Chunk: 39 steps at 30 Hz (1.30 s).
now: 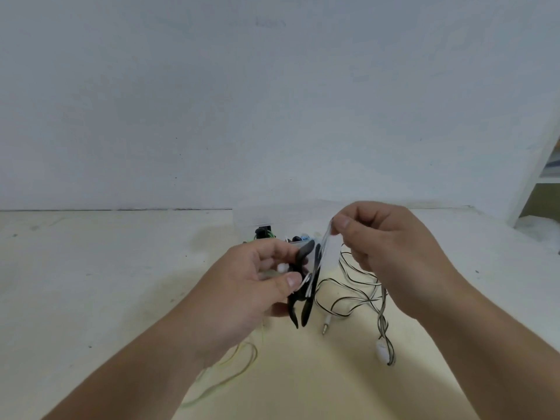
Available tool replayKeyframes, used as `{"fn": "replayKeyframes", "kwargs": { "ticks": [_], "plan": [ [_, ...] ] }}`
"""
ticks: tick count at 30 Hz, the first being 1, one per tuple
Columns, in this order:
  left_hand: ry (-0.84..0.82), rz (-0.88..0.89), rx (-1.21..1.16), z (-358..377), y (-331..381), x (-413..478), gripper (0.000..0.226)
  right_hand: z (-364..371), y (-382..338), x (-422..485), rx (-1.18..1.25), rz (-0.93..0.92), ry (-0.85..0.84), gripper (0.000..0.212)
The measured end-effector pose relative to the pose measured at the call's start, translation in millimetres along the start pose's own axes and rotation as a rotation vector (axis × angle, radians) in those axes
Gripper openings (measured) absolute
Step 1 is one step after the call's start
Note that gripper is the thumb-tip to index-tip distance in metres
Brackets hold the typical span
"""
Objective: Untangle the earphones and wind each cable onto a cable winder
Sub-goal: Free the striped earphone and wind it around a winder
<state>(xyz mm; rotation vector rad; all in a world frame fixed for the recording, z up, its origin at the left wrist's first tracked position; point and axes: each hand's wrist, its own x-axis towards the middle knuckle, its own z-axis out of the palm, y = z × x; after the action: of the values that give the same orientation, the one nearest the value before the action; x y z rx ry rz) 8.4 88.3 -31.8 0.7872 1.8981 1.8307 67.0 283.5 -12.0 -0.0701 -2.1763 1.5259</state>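
Head view, centre frame: above the pale table (121, 268) I see the left hand (257, 286) gripping the black winder (306, 286). The right hand (391, 247) pinches a taut strand of white cable (357, 286). I judge this to be the winding step; next, lap a turn round. The left hand's fingers hide any turns already on. The plug (325, 324) lies loose, lower centre.

The cable winder (305, 309) is black. The earphone cable (382, 319) is white with a thin dark stripe, its jack plug (325, 324) silvery and its earbud (381, 350) white. Another cable (255, 356) is yellow-green. The desk (91, 283) is cream, the wall (272, 101) pale grey.
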Motion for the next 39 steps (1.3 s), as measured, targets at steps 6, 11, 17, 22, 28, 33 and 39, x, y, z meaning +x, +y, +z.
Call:
{"fn": "replayKeyframes", "kwargs": {
  "ticks": [6, 11, 17, 22, 28, 33, 39],
  "plan": [
    [-0.089, -0.082, 0.012, -4, 5, -3, 0.015, 1, 1, 1, 0.005, 0.014, -0.005, 0.022],
    [-0.104, -0.119, 0.056, -4, 6, -4, 0.016, 4, 3, 0, -0.016, -0.014, -0.028, 0.022],
    [-0.079, -0.101, 0.074, -4, 6, -3, 0.017, 6, 3, 0, -0.005, 0.004, -0.011, 0.022],
    [-0.066, -0.073, 0.145, -3, 3, -2, 0.022, 9, 4, -1, -0.043, 0.028, -0.01, 0.024],
    [-0.095, 0.014, 0.182, -2, -2, 0, 0.026, 10, 0, -3, -0.087, -0.003, 0.011, 0.027],
    [-0.137, 0.142, -0.03, 4, 3, -2, 0.02, 9, 9, 1, -0.177, 0.143, -0.097, 0.025],
    [0.033, 0.181, -0.189, -6, 4, 4, 0.017, 19, 12, -7, -0.117, 0.168, -0.546, 0.034]
  ]
}}
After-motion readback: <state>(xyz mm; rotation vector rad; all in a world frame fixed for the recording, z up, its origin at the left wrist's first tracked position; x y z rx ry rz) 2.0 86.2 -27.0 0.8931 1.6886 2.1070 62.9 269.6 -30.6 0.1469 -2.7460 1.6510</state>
